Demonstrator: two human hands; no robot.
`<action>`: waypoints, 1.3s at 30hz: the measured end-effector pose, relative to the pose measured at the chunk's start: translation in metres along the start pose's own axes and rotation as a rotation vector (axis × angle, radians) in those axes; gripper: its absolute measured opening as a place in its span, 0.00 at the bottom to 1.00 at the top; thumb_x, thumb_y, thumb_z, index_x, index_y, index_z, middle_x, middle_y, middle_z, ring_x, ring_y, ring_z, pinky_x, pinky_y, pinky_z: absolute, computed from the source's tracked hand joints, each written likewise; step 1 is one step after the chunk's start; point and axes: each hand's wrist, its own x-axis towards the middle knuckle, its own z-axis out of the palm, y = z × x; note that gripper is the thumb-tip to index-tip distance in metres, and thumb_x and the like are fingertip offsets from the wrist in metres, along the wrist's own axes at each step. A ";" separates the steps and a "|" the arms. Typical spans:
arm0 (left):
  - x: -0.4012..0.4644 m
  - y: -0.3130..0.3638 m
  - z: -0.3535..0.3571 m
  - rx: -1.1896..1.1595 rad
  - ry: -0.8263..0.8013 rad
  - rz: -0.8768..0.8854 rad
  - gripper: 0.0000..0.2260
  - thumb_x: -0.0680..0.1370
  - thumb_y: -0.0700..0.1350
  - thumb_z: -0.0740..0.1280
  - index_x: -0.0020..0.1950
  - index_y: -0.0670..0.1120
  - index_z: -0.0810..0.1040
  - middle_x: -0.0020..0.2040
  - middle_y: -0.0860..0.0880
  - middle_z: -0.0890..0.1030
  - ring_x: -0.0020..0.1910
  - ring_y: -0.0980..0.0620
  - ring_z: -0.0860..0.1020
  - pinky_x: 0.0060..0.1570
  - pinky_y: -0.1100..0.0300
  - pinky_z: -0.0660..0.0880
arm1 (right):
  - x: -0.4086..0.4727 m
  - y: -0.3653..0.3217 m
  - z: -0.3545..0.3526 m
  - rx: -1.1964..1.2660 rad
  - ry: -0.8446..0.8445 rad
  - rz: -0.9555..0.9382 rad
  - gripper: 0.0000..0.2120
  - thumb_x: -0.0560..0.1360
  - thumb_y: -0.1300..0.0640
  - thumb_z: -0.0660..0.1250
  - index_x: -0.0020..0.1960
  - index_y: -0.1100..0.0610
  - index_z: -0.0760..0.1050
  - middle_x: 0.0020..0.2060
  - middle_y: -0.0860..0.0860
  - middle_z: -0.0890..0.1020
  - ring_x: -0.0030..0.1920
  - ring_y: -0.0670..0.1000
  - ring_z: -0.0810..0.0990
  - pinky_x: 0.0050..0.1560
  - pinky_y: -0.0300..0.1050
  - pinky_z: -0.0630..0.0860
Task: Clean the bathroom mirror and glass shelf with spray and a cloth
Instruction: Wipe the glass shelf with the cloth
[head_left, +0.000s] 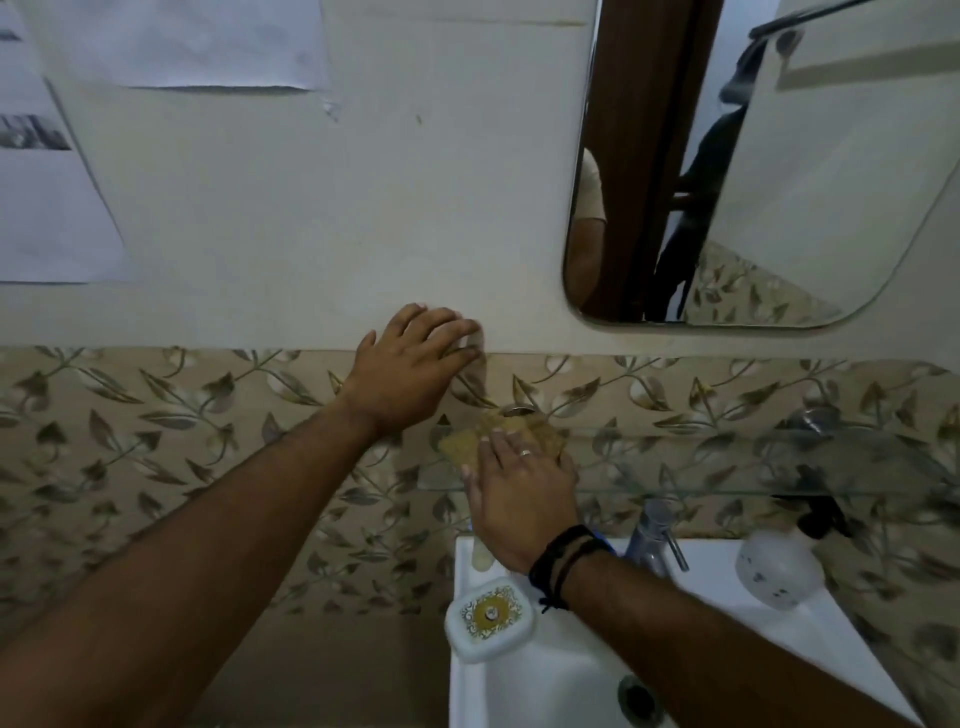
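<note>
While your right hand (519, 493) lies flat and open on the cloth (498, 439), fingers spread and pressing it down without gripping it, your left hand (410, 369) rests open against the wall (311, 208), fingertips splayed where the plain paint meets the tile (156, 441). No writing can be read anywhere: the papers (57, 208) pinned at the upper left are blurred, showing only a grey printed band, and the spray bottle (779, 564) carries no legible label.

Your cloth is a yellow-tan, coarse-textured square, rumpled, lying on the left end of the shelf (727, 467). That shelf is clear glass with a greenish edge, running rightward along the leaf-patterned tile, above the sink (519, 675); a round metal fitting shows just behind the cloth. Your right ring finger wears a ring, and dark bands (563, 564) circle that wrist.

Your mirror (779, 182) hangs at the upper right, well apart from both hands, with rounded corners; it reflects a brown door frame and part of a person. Below the shelf a tap (652, 540) stands at the back of the white sink. Your spray bottle, translucent white with a black trigger head, sits on the sink's right rim. A soap dish (488, 618) with a gold pattern rests on the left rim.
</note>
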 end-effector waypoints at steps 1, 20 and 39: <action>0.002 0.002 -0.001 -0.007 0.003 -0.004 0.22 0.77 0.49 0.64 0.70 0.55 0.65 0.75 0.49 0.64 0.73 0.42 0.62 0.60 0.32 0.70 | 0.004 -0.010 0.002 0.002 -0.001 -0.004 0.30 0.78 0.42 0.47 0.67 0.58 0.75 0.67 0.56 0.77 0.67 0.57 0.75 0.64 0.67 0.68; 0.124 0.145 -0.031 -0.283 -0.021 0.188 0.16 0.77 0.57 0.52 0.50 0.50 0.75 0.46 0.49 0.80 0.42 0.43 0.79 0.39 0.49 0.79 | -0.041 0.187 -0.042 -0.119 -0.088 0.215 0.35 0.76 0.32 0.43 0.77 0.50 0.60 0.77 0.50 0.63 0.75 0.52 0.64 0.70 0.63 0.62; 0.166 0.177 -0.039 -0.370 -0.080 0.066 0.16 0.78 0.55 0.59 0.44 0.48 0.82 0.35 0.47 0.80 0.33 0.46 0.79 0.35 0.54 0.79 | -0.037 0.328 -0.107 -0.237 -0.483 0.810 0.65 0.56 0.15 0.29 0.80 0.58 0.41 0.80 0.57 0.47 0.79 0.61 0.50 0.74 0.69 0.52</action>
